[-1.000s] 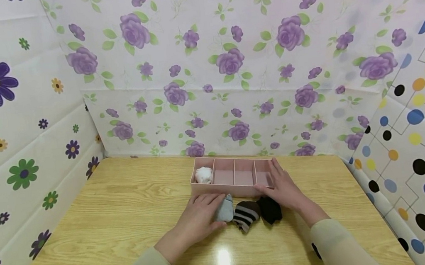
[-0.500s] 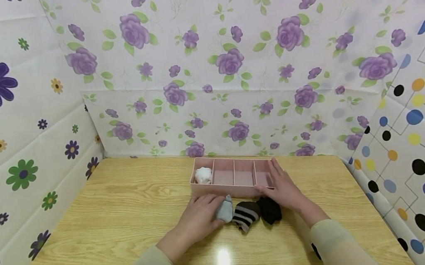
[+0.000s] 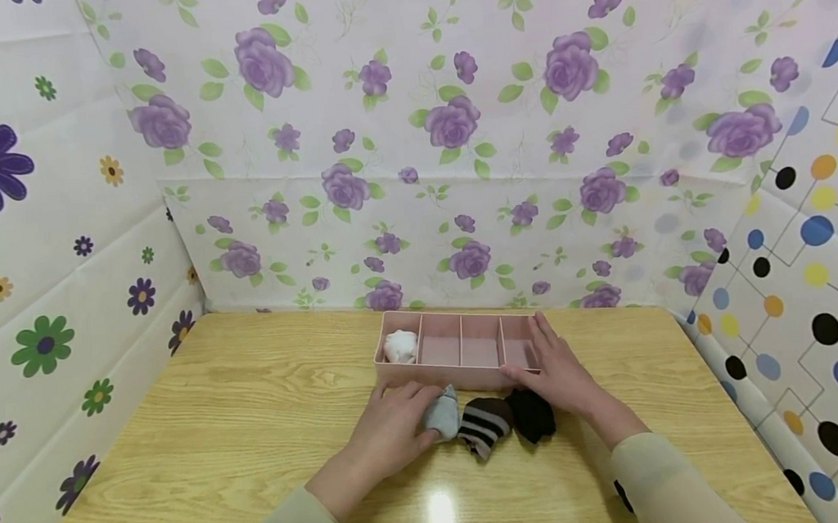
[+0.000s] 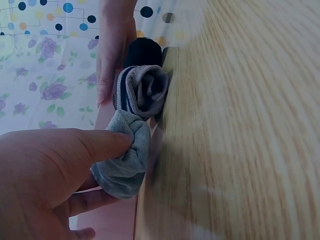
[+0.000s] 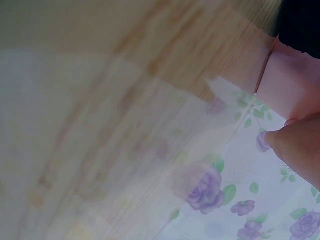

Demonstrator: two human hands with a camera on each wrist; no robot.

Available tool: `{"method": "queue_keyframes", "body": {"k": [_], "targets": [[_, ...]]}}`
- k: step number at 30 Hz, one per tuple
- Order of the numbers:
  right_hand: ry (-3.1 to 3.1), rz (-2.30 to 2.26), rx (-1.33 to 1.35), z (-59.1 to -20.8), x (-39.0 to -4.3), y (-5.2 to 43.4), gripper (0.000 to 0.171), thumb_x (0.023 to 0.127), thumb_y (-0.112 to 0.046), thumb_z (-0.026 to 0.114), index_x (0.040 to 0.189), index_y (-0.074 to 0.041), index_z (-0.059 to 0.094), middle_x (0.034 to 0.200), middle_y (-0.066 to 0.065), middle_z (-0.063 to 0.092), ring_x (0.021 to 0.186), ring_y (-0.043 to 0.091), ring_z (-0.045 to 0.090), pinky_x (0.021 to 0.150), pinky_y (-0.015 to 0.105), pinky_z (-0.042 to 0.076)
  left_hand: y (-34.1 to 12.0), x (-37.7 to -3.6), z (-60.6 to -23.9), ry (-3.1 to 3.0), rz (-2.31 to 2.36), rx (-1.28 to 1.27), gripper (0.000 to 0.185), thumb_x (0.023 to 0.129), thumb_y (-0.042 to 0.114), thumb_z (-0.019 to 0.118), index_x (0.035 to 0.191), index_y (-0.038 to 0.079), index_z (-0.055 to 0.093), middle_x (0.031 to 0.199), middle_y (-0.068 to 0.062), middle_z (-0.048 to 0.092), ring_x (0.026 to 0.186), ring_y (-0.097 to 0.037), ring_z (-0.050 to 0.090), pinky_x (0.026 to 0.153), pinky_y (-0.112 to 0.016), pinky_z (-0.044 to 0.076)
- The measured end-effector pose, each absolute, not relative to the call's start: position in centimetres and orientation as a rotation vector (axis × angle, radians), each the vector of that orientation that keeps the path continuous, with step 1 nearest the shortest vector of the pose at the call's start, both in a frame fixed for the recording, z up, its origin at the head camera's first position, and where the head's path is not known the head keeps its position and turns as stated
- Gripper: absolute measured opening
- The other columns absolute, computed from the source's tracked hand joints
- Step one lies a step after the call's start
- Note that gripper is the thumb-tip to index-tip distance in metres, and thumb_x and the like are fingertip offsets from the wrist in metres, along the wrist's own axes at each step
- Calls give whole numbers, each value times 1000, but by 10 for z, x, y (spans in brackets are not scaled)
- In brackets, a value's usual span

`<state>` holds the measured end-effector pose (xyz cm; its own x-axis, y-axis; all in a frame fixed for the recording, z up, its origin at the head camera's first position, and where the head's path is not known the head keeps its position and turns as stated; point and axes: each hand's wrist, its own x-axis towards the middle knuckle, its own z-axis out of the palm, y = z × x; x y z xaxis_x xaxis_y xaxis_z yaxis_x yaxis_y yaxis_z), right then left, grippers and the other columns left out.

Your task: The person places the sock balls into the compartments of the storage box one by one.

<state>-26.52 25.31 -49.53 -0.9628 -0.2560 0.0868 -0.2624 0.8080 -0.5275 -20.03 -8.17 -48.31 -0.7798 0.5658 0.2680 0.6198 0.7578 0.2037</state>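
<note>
The left hand [image 3: 391, 424] grips a rolled grey sock [image 3: 442, 414] on the wooden surface [image 3: 219, 441], beside striped [image 3: 485, 424] and black socks [image 3: 530, 414]. The right hand [image 3: 560, 369] rests with straight fingers on the pink divided box [image 3: 463, 348], which holds a white sock [image 3: 401, 346].

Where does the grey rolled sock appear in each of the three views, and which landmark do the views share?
Head: grey sock lies low at centre, gripped by the left hand.
Left wrist: grey sock sits lower left, pinched by the fingers.
Right wrist: not in it.
Shared landmark: the pink tray.
</note>
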Motion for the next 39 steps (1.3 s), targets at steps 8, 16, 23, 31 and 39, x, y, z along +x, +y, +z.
{"method": "queue_keyframes", "body": {"k": [8,16,23,31,39], "targets": [[-2979,868,430,-495,-265,253,113,106,-66,64,176,-3,1,183,20,-9,164,55,6,130,73,8,-82,-196,-475,-2690,-427,-974,61,91,31,95,144,15,69,137,-3,74,123,-23,70,123,-65,35],[-2982,878,421,-495,-266,255,114,106,-66,63,176,-3,0,183,20,-10,164,55,5,129,74,9,-82,-193,-456,-2645,-508,-952,62,90,32,94,145,17,69,141,-4,72,131,-31,65,123,-64,36],[-2971,880,421,-496,-266,254,113,106,-66,64,177,-4,1,184,19,-9,164,55,6,130,73,8,-82,-196,-440,-2624,-529,-937,58,91,30,95,142,17,70,128,-3,75,121,-28,70,126,-67,32],[-2984,886,409,-495,-266,255,115,105,-70,63,177,-5,1,184,19,-9,164,56,6,129,74,9,-81,-208,-426,-2600,-540,-911,59,91,28,95,144,17,68,123,-2,75,114,-24,71,125,-67,34],[-2973,896,412,-496,-266,254,114,105,-68,64,177,-4,1,184,19,-9,165,55,5,129,73,9,-75,-226,-418,-2575,-581,-906,68,92,25,94,153,19,63,127,-7,75,124,-28,69,124,-64,37]]}}
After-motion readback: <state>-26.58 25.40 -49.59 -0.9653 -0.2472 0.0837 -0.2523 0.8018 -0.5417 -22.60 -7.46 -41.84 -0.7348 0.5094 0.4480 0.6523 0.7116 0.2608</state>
